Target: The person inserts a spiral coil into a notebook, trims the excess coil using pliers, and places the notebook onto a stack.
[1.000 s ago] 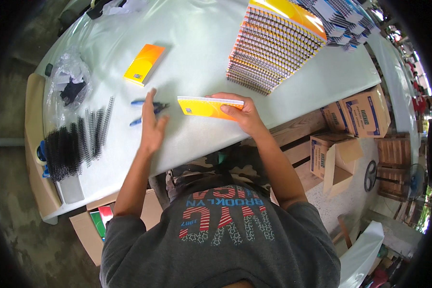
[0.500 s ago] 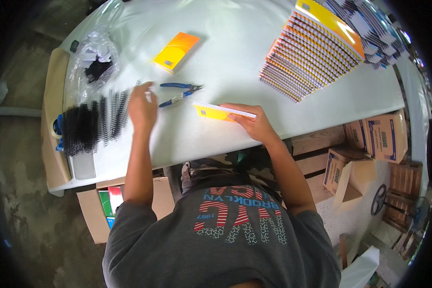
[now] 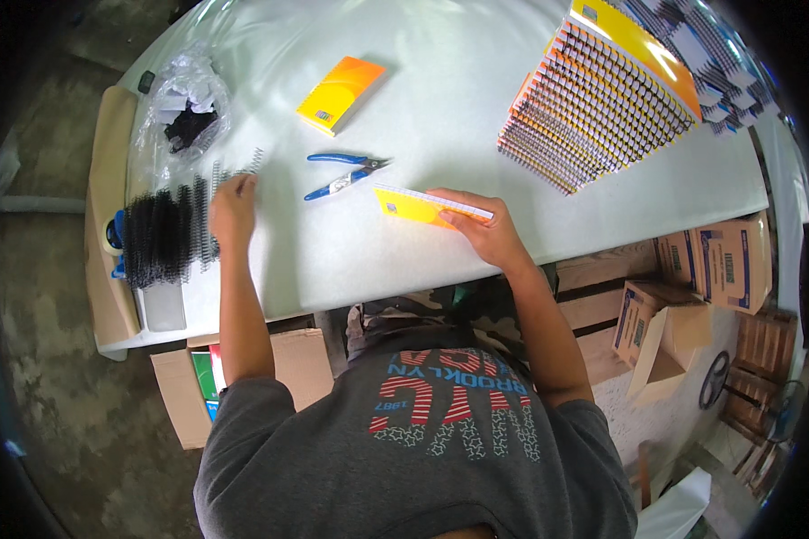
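My right hand (image 3: 484,228) grips a small yellow notebook (image 3: 406,208) at its right end, with the thumb on the cover. Its white page edge faces up, and no coil shows along that edge. At the left, my left hand (image 3: 233,214) is closed at the right side of a row of black spiral binding coils (image 3: 157,238). One spiral binding coil (image 3: 258,160) sticks up past its fingertips; the rest of that coil is hidden by the hand. Between the hands and farther back lie blue-handled cutting pliers (image 3: 343,176), jaws pointing right.
An orange-yellow notebook (image 3: 342,94) lies beyond the pliers. A tall stack of spiral-bound notebooks (image 3: 593,112) stands at the back right. A clear plastic bag (image 3: 189,99) sits at the back left. Cardboard boxes (image 3: 728,260) stand below the table's right side; an open carton (image 3: 301,364) is below its front edge.
My left hand has moved left and nearer to me, onto the coils, and its fingers have closed. My right hand still holds the notebook; the whole view has shifted slightly.
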`<state>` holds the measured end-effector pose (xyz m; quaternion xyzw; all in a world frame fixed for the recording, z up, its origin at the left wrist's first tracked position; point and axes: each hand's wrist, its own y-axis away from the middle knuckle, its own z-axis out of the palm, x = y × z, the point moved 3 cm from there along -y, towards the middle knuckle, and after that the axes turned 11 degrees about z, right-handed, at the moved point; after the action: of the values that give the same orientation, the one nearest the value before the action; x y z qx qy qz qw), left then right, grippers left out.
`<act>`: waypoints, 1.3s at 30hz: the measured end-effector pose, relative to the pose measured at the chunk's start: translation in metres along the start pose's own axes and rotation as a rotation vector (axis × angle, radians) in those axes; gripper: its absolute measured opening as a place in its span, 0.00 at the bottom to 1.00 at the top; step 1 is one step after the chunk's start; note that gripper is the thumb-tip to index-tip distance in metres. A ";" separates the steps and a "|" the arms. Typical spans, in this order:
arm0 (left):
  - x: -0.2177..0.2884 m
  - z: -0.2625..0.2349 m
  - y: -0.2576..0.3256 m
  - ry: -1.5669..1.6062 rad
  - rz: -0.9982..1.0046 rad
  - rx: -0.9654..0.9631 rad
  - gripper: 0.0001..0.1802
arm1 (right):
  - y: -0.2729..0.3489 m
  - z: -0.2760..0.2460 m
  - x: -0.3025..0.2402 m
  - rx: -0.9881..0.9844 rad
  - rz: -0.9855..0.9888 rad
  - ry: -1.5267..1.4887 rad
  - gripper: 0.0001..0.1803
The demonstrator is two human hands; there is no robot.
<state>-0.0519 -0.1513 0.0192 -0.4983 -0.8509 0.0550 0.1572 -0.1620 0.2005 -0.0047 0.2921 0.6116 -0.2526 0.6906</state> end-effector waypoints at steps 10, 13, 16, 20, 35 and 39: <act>0.048 -0.021 0.005 0.886 0.019 -0.190 0.19 | 0.001 0.000 -0.002 0.057 -0.041 -0.007 0.15; 0.112 -0.007 0.045 0.960 0.127 -0.535 0.19 | 0.002 0.000 0.000 0.061 -0.022 -0.018 0.15; 0.124 0.004 0.047 0.992 0.228 -0.558 0.17 | 0.003 0.001 -0.001 0.048 0.009 -0.020 0.15; 0.131 0.004 0.041 0.969 0.180 -0.583 0.20 | 0.003 -0.001 0.005 0.051 0.011 -0.026 0.15; 0.153 -0.027 0.012 0.534 0.815 -0.174 0.21 | 0.004 -0.001 0.001 0.033 -0.002 0.012 0.14; 0.167 -0.029 0.008 0.345 0.712 -0.648 0.22 | 0.005 -0.001 0.006 0.051 0.007 0.017 0.14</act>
<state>-0.1119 -0.0051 0.0806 -0.7821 -0.5636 -0.2444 0.1044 -0.1582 0.2043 -0.0106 0.3139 0.6098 -0.2629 0.6786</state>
